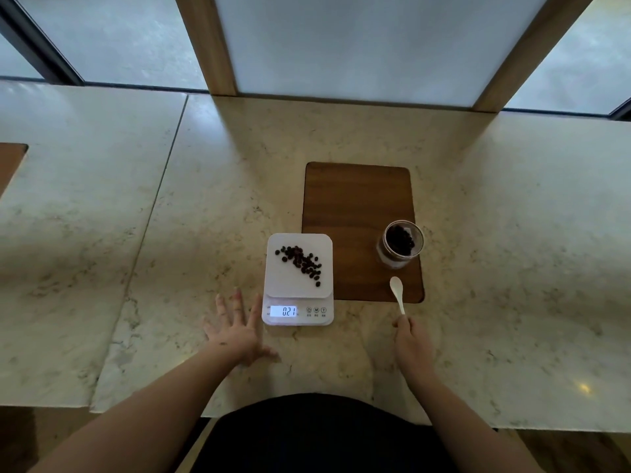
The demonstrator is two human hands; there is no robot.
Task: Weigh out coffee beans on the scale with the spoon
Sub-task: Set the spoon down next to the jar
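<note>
A white digital scale (273, 271) stands on the marble counter, its lit display reading 0.21. Several dark coffee beans (302, 262) lie scattered across its platform. To the right, an open glass jar (401, 245) with more beans inside stands on a brown wooden board (355, 206). My right hand (411, 339) grips the handle end of a white spoon (397, 291), whose empty bowl points away over the board's near right corner, just below the jar. My left hand (235, 331) rests flat on the counter with fingers spread, just left of the scale's display.
The marble counter (170, 233) runs wide to both sides, with a seam at the left. Wooden window posts (208, 46) rise at the back edge. Another brown inset (10, 162) shows at the far left. My dark clothing is at the counter's near edge.
</note>
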